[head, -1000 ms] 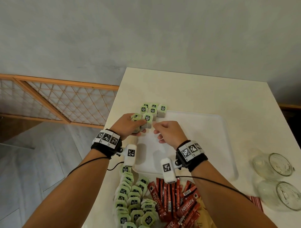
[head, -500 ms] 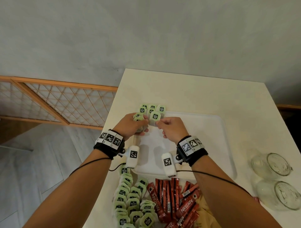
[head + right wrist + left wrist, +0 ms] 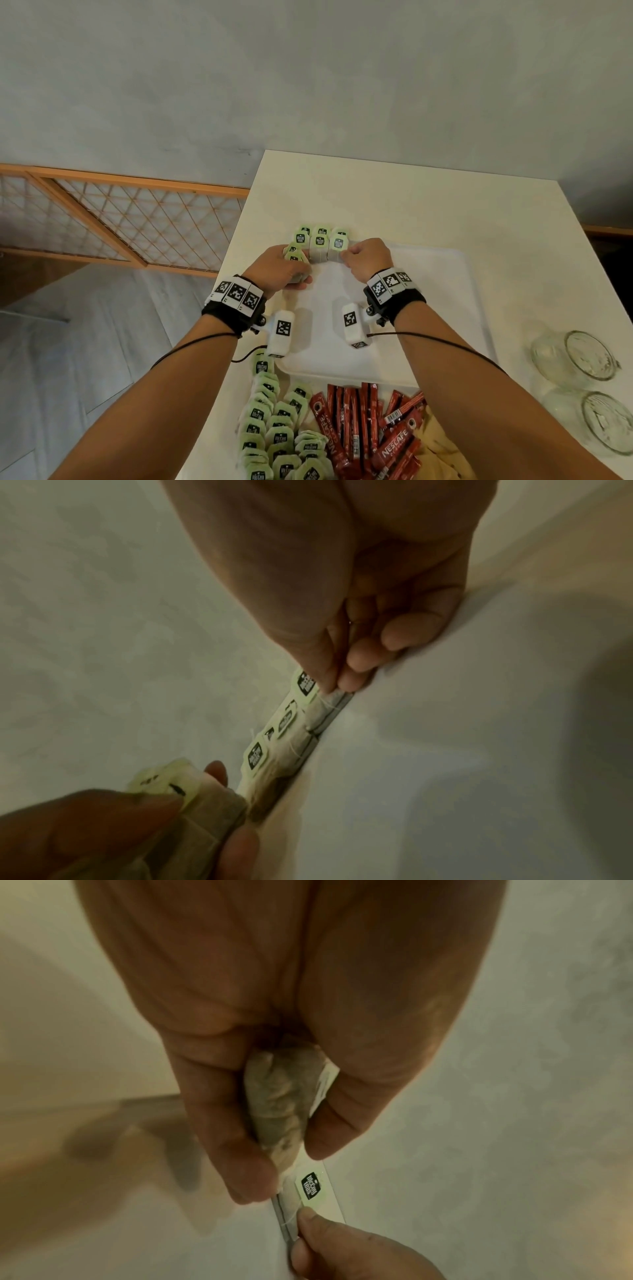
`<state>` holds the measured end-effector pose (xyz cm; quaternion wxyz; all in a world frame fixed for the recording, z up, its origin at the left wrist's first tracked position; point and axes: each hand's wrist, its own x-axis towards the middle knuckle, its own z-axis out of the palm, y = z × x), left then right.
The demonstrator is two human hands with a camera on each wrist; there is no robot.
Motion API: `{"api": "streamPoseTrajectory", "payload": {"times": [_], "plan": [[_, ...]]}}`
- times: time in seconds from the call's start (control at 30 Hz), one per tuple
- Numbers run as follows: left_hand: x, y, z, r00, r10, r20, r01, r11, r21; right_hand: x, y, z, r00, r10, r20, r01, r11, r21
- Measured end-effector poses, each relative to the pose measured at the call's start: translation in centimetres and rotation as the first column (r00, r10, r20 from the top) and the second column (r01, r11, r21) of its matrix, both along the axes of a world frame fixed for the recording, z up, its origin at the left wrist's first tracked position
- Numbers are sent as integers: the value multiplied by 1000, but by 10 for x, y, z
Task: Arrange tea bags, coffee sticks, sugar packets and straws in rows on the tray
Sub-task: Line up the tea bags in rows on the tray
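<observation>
Left fingers point(image 3: 219, 1123) clench tea bag bundle point(image 3: 277, 1107); right fingers point(image 3: 356, 658) pinch row's end tea bag point(image 3: 337, 248); coffee sticks point(image 3: 363, 431) near tray point(image 3: 428, 308).

The head view is evenly and softly lit, with faint shadows cast on the white tray point(image 3: 455, 291) beneath the wrists and straight edges bowed by the wide lens. Both wrist views are dim, grainy and yellow-tinted. Smearing is seen at their borders, and the near skin of the left hand point(image 3: 274, 1015) is rendered out of focus.
</observation>
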<state>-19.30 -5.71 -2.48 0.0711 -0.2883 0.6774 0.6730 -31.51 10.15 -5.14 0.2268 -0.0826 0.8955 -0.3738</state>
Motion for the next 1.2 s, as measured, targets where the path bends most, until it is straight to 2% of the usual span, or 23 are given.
{"api": "streamPoseTrajectory", "payload": {"times": [0.13,0.3,0.47,0.6,0.77,0.87,1.03,1.2], "plan": [[2,-3,2,999,-6,-42,7,1000,26,-2,-4,1,1000,12,-26,-12,1000,9],[4,-9,1,999,-10,-52,10,1000,-10,3,1,1,998,-57,-24,55,995,-78],[5,-8,1,997,-20,-68,17,999,-47,31,6,3,993,97,62,-74,951,-302],[6,-7,1,996,-76,-44,72,994,-76,55,11,6,971,233,51,-196,902,-386],[10,-8,1,996,-61,-65,58,997,-50,60,11,0,978,204,40,-178,921,-347],[10,-13,2,998,28,-59,-31,998,-50,58,11,-1,983,181,35,-158,925,-345],[12,-26,5,982,183,-35,-181,982,53,45,-1,-4,993,113,28,-100,949,-298],[15,-36,1,979,205,-8,-204,975,88,38,-19,-4,991,129,29,-118,962,-247]]}}
